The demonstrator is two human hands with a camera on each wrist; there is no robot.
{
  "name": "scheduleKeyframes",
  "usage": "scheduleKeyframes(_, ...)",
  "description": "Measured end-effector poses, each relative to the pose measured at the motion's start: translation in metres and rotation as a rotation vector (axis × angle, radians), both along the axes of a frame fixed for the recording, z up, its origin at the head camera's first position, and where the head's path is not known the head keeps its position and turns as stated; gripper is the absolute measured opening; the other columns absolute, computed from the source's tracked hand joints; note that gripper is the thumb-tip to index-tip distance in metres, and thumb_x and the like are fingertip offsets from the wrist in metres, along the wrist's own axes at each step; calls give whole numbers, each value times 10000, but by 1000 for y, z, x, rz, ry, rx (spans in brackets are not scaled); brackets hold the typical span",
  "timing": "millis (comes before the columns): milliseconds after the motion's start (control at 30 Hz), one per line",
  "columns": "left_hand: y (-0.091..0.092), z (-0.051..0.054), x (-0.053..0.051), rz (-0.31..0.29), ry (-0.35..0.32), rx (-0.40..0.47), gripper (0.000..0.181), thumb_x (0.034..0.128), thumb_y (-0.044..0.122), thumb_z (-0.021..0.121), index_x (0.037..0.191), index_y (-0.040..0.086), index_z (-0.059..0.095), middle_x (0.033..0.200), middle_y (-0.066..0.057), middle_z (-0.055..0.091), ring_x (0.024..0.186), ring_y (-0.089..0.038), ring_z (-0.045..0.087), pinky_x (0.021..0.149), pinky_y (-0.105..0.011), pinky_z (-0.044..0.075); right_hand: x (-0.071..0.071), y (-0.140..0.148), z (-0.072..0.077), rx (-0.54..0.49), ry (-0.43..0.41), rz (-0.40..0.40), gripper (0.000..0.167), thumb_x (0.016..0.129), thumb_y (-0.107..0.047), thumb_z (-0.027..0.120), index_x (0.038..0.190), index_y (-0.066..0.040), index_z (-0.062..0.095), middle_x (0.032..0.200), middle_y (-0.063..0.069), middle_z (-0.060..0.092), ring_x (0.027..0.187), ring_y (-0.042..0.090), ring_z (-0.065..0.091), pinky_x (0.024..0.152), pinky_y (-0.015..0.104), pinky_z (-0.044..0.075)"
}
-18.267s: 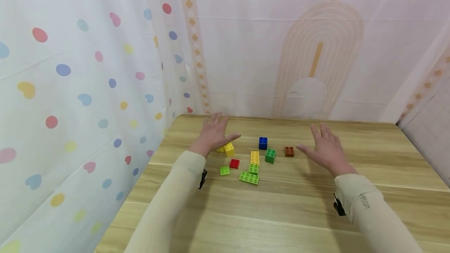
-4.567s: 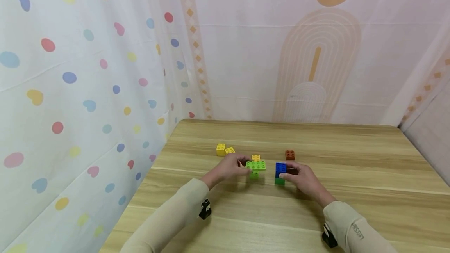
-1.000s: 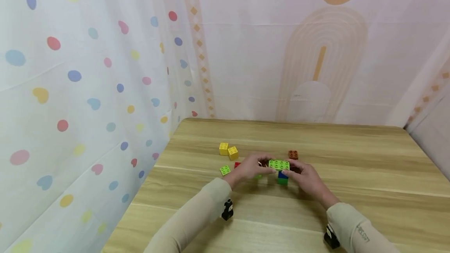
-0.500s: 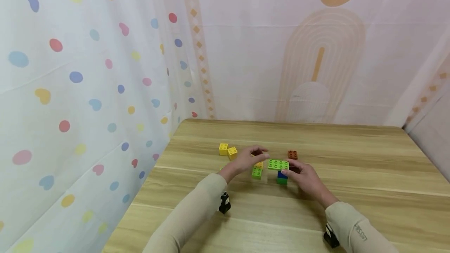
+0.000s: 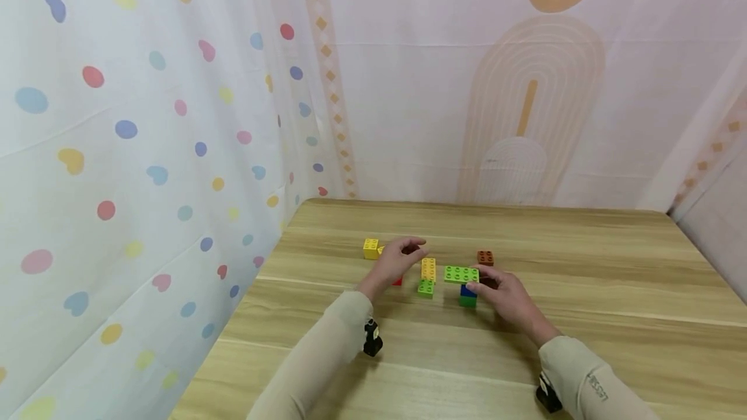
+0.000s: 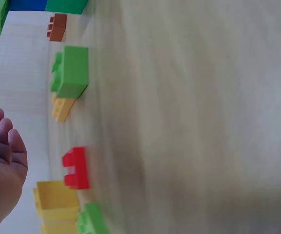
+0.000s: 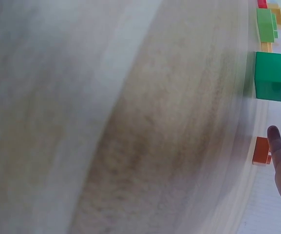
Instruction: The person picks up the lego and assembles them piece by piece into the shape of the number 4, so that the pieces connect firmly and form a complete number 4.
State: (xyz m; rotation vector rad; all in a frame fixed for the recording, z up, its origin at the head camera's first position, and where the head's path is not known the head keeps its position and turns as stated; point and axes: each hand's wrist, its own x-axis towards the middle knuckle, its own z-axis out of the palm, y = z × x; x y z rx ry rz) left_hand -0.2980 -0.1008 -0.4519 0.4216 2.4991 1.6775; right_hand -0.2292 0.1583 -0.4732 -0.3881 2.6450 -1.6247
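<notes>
My right hand (image 5: 506,293) pinches a small stack of toy building bricks. It has a green brick (image 5: 467,301) at the bottom, a blue brick (image 5: 467,290) in the middle and a long light green brick (image 5: 461,275) across the top, reaching out to the left. My left hand (image 5: 393,266) hovers near the loose bricks with relaxed fingers, holding nothing. Close to it are a red brick (image 6: 77,168) and a yellow brick (image 5: 370,249); the hand partly covers a second yellow one. Between the hands lie a light green brick (image 5: 425,288) and a longer yellow-orange brick (image 5: 428,269).
A brown brick (image 5: 485,257) lies behind the right hand. Another light green brick (image 6: 92,219), hidden in the head view, shows low in the left wrist view. The wooden table (image 5: 583,264) ends at patterned curtains (image 5: 408,96) behind and on the left.
My left hand has let go of the long light green brick, which now sits on the blue one, and has drawn back to the left. The right hand still holds the stack, nearly in place.
</notes>
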Motion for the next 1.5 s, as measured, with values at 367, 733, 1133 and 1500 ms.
scheduleKeyframes(367, 15, -20, 23, 182, 37, -9, 361, 957, 238, 682, 1245, 22, 664, 975, -16, 629, 883, -139, 553, 756, -287, 484, 0, -1, -1, -23, -13, -3, 440, 954, -299, 680, 1319, -60, 620, 1163, 121, 669, 1017, 213, 617, 832, 327, 504)
scheduleKeyframes(733, 41, -31, 42, 436, 74, -57, 367, 906, 205, 742, 1213, 15, 673, 1029, -80, 623, 930, -192, 546, 781, -352, 485, 1, -2, 3, -23, -9, 1, 458, 958, -310, 675, 1326, -44, 611, 1163, 133, 667, 1014, 216, 617, 826, 335, 505)
scheduleKeyframes(1133, 74, -34, 52, 674, 33, -252, 508, 866, 335, 776, 1294, 95, 649, 1184, -99, 642, 1121, -300, 554, 951, -506, 399, 1, -1, 1, -12, 0, -9, 460, 961, -310, 672, 1330, -42, 608, 1175, 145, 662, 1026, 228, 616, 835, 321, 501)
scheduleKeyframes(1500, 83, -40, 53, 779, 66, -397, 469, 817, 364, 807, 1164, 69, 696, 1100, -101, 629, 1037, -291, 533, 896, -492, 394, 2, -3, 3, -35, 3, -9, 440, 957, -284, 680, 1315, -35, 618, 1158, 132, 670, 1014, 207, 618, 826, 294, 500)
